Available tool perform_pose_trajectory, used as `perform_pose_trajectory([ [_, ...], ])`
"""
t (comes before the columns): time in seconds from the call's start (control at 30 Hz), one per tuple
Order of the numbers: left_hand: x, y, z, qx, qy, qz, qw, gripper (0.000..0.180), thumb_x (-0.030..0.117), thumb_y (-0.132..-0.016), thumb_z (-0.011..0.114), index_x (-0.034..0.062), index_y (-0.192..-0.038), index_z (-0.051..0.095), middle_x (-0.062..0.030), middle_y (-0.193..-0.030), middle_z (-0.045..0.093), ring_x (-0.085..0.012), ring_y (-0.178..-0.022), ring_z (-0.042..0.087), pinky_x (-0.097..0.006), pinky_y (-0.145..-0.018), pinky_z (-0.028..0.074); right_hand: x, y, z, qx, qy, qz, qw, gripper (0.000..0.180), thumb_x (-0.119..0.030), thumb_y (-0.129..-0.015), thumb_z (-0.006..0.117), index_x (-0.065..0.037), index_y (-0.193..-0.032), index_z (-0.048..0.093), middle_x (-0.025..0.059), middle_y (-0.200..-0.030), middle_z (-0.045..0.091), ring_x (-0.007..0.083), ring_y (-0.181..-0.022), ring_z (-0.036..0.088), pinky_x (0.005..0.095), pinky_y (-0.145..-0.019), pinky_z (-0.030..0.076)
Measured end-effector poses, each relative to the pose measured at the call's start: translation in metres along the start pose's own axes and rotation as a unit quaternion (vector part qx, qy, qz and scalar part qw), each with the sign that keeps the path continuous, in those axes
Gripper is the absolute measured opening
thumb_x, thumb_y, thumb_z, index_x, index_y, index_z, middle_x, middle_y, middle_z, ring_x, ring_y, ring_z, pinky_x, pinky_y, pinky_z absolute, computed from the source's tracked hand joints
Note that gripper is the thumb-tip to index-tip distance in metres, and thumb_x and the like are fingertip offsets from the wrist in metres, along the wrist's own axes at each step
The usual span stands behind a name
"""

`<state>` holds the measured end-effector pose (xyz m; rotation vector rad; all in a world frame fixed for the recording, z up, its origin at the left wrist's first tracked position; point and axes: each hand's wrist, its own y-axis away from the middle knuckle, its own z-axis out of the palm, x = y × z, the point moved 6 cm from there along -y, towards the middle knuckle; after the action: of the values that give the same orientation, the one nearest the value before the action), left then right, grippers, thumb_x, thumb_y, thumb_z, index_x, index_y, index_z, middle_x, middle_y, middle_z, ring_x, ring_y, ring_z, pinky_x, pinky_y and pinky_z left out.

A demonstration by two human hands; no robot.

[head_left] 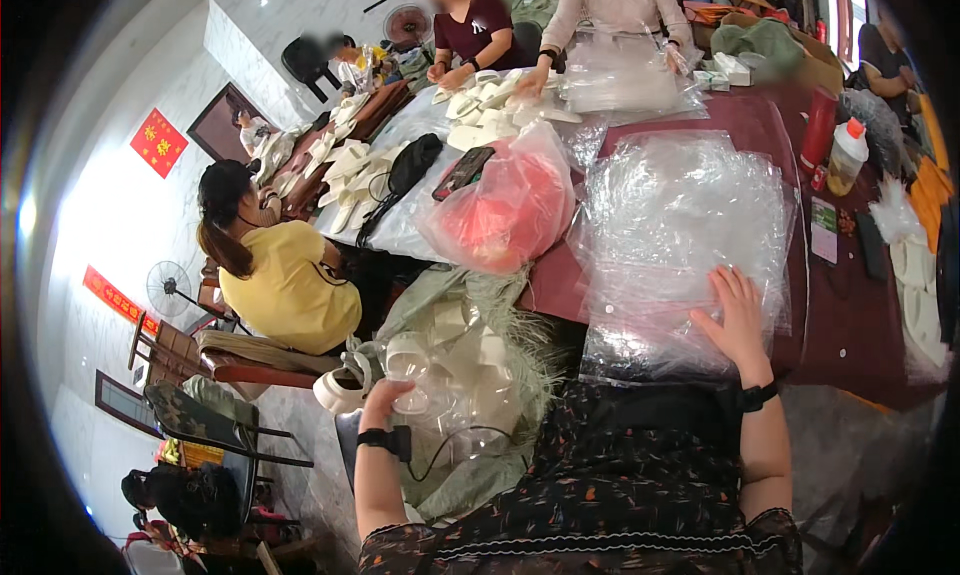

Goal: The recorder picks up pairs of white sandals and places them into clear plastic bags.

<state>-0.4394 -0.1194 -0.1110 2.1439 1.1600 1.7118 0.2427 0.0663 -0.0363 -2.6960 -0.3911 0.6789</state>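
Note:
My right hand (735,315) lies flat with its fingers spread on a pile of clear plastic bags (680,210) on the dark red table. Low at the left, my left hand (385,403) is closed at the edge of a clear plastic bag (412,403), its fingers partly hidden. Cream sandals (405,357) show right beside that hand. Under and beyond it stands an open pale green woven sack (450,285), with more cream sandals (455,320) inside. Another cream shoe (340,387) sits just left of my hand.
A pink-filled plastic bag (505,205) stands on the table, near heaped cream sandals (490,100). To the right are a bottle with an orange cap (847,155), a red flask (818,125) and a phone (824,230). Several people work around the table, one in yellow (290,285) at the left.

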Motion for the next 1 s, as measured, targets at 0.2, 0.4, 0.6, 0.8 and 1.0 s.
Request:
perform_pose_trajectory([
  [0.2, -0.064, -0.068, 0.008, 0.234, -0.149, 0.059, 0.959, 0.089, 0.028, -0.062, 0.086, -0.0094, -0.131, 0.043, -0.0255, -0.125, 0.058, -0.0332, -0.117, 0.059, -0.041, -0.094, 0.050, -0.011, -0.005, -0.002, 0.015, 0.006, -0.010, 1.000, 0.066, -0.043, -0.082, 0.070, -0.003, -0.133, 0.053, 0.0153, -0.144, 0.047, 0.0371, -0.138, 0.035, 0.0514, -0.115, 0.022],
  [0.4, -0.024, -0.087, 0.063, 0.281, -0.482, -0.047, 0.829, 0.101, 0.049, -0.066, 0.083, -0.0059, -0.138, 0.040, -0.0221, -0.135, 0.053, -0.0344, -0.119, 0.058, -0.044, -0.091, 0.052, 0.003, 0.005, -0.005, 0.004, 0.036, 0.014, 0.999, 0.068, -0.047, -0.084, 0.067, -0.003, -0.134, 0.052, 0.0160, -0.144, 0.047, 0.0370, -0.138, 0.035, 0.0514, -0.116, 0.021],
  [0.6, 0.081, -0.038, 0.095, 0.130, -0.736, -0.043, 0.662, 0.056, 0.051, -0.076, 0.073, 0.0134, -0.117, 0.069, -0.0063, -0.117, 0.069, -0.0185, -0.101, 0.069, -0.033, -0.070, 0.056, 0.011, 0.010, -0.008, 0.006, 0.038, 0.029, 0.999, 0.070, -0.051, -0.085, 0.064, -0.003, -0.134, 0.052, 0.0155, -0.144, 0.047, 0.0365, -0.139, 0.035, 0.0511, -0.116, 0.022],
  [0.8, 0.228, 0.073, 0.214, 0.101, -0.510, 0.387, 0.761, 0.062, 0.047, -0.078, 0.075, 0.0085, -0.124, 0.061, -0.0179, -0.109, 0.070, -0.0355, -0.103, 0.065, -0.042, -0.085, 0.052, 0.010, 0.001, -0.004, -0.053, 0.057, 0.009, 0.997, 0.073, -0.055, -0.088, 0.059, -0.003, -0.139, 0.049, 0.0170, -0.149, 0.042, 0.0364, -0.142, 0.031, 0.0512, -0.117, 0.020],
  [1.0, 0.279, 0.086, 0.378, -0.086, -0.328, 0.593, 0.730, 0.070, 0.046, -0.085, 0.070, -0.0033, -0.132, 0.051, -0.0260, -0.125, 0.059, -0.0410, -0.115, 0.057, -0.046, -0.096, 0.046, 0.010, -0.036, -0.028, -0.017, -0.215, -0.002, 0.976, 0.062, -0.042, -0.092, 0.062, -0.003, -0.138, 0.049, 0.0190, -0.147, 0.043, 0.0367, -0.140, 0.034, 0.0445, -0.113, 0.031],
])
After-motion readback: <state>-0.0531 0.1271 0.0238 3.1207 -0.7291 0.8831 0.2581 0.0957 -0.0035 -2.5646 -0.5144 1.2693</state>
